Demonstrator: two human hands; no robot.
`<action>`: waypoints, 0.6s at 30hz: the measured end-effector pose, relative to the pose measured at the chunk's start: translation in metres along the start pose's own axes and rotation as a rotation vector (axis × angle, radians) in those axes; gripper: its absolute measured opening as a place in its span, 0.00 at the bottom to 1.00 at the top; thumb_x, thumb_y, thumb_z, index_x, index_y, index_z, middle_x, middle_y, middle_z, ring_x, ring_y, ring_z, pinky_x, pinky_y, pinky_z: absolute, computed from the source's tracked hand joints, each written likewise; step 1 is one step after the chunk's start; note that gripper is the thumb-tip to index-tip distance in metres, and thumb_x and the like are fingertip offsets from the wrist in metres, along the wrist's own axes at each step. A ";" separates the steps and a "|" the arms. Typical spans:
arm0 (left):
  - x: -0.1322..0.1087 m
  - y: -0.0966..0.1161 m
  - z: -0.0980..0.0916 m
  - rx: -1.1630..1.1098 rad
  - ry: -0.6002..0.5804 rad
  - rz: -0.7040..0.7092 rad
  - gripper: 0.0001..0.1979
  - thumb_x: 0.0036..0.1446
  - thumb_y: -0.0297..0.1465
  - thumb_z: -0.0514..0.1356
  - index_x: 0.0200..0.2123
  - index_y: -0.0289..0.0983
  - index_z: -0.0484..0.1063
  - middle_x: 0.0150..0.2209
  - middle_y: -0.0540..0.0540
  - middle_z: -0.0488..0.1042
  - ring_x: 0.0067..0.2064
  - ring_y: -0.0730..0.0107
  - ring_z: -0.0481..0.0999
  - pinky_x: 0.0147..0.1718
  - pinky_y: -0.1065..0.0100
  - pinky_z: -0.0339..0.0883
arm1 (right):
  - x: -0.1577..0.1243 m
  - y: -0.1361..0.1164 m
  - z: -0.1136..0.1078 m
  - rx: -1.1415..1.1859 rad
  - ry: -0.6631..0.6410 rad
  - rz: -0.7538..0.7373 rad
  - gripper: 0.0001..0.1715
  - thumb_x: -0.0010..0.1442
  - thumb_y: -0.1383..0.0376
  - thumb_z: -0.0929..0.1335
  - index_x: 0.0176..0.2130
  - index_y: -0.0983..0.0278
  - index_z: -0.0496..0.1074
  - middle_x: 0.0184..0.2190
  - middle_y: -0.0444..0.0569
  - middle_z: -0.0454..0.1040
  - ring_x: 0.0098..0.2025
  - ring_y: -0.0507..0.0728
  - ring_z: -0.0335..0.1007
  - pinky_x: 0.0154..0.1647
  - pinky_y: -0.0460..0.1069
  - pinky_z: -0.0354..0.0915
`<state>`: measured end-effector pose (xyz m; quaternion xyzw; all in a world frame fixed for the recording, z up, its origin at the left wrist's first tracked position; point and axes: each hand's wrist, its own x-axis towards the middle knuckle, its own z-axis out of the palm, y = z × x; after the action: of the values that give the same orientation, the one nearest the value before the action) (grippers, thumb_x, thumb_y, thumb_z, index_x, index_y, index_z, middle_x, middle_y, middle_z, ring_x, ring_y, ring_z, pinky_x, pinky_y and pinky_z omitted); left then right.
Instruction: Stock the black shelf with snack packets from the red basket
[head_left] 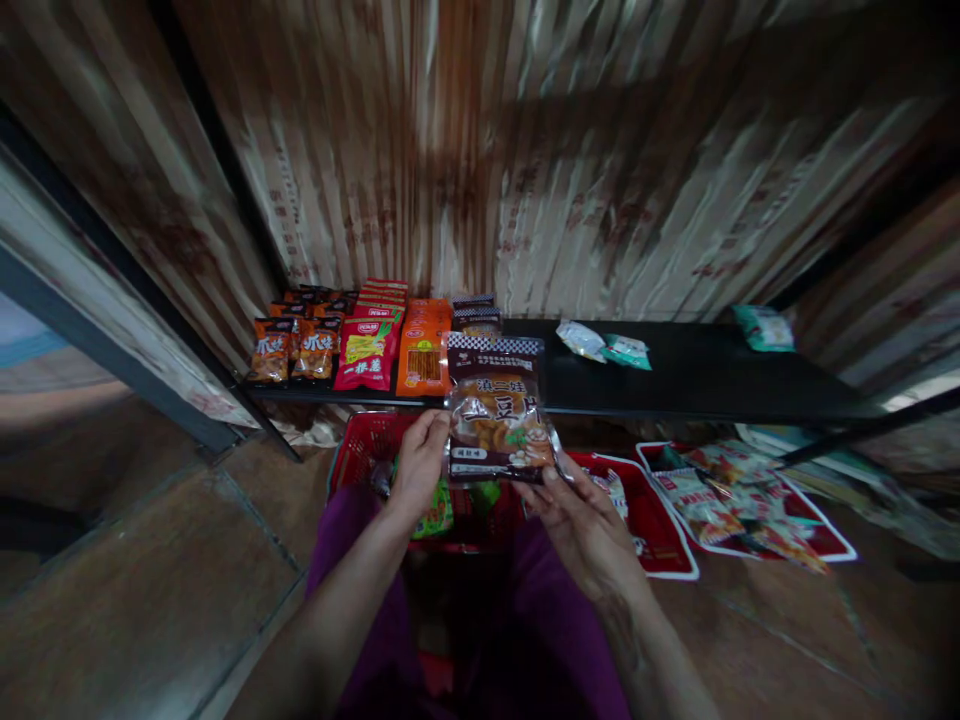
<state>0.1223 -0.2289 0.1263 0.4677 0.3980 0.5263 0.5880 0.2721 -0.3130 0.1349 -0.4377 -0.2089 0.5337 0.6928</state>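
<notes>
Black shelf (697,375) behind; brown snack packet (498,410) upright, pinched between left hand (418,462) and right hand (581,525) fingers.

Held between left hand (417,462) and right hand (581,520): a snack packet (497,420), in front of the shelf (712,385). On the shelf's left end, rows of snack bags (352,340); toward its middle, two small packets (604,345); at far right, one more packet (763,327). Below the hands, a basket (360,450) on the floor; to its right, flat trays (750,510) bearing packets.
</notes>
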 end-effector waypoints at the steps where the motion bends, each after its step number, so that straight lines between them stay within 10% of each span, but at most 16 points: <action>1: -0.003 0.006 0.001 -0.017 -0.001 0.001 0.14 0.55 0.41 0.56 0.31 0.36 0.70 0.27 0.52 0.70 0.30 0.73 0.69 0.32 0.73 0.62 | -0.003 -0.002 0.003 0.011 0.012 -0.017 0.16 0.42 0.63 0.77 0.35 0.56 0.77 0.38 0.42 0.79 0.41 0.55 0.75 0.44 0.50 0.73; 18: -0.061 0.000 0.001 0.019 0.173 -0.034 0.10 0.56 0.36 0.55 0.37 0.37 0.70 0.35 0.47 0.77 0.37 0.69 0.75 0.40 0.68 0.67 | -0.043 0.034 0.029 0.058 -0.005 0.116 0.14 0.40 0.61 0.78 0.29 0.62 0.75 0.29 0.42 0.78 0.33 0.52 0.75 0.38 0.47 0.71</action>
<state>0.1156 -0.2894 0.1253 0.4193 0.4602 0.5509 0.5558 0.2165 -0.3401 0.1299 -0.4275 -0.1695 0.5797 0.6727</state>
